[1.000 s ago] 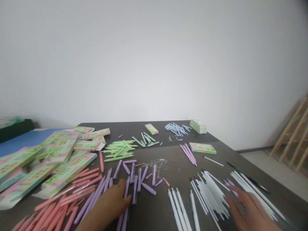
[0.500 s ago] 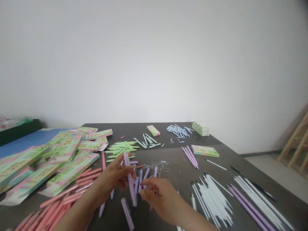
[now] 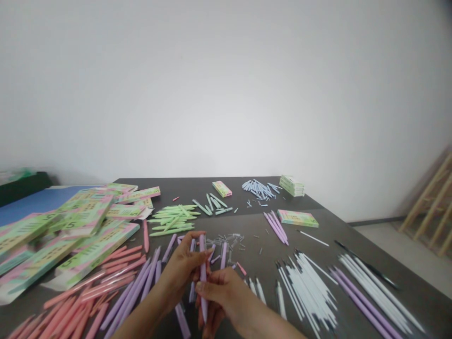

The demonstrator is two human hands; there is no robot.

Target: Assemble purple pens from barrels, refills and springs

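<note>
The left hand point(image 3: 187, 260) pinches the upper part of a purple pen point(image 3: 203, 271), the right hand point(image 3: 226, 293) its lower part, over a dark table point(image 3: 243, 223); the curled fingers are hard to make out. Purple barrels point(image 3: 132, 294) and coral pens point(image 3: 76, 313) lie left, white refills point(image 3: 312, 287) right.

A plain, pale grey wall point(image 3: 226, 103) rises well beyond the left hand point(image 3: 182, 260), softly lit and brightest straight ahead. A dark, flat-topped table point(image 3: 243, 222) spreads below the right hand point(image 3: 226, 293). Far to that hand's right, a slatted, light-wood frame point(image 3: 427, 191) slants over a pale floor point(image 3: 381, 240) edged by dark skirting point(image 3: 374, 226).
</note>
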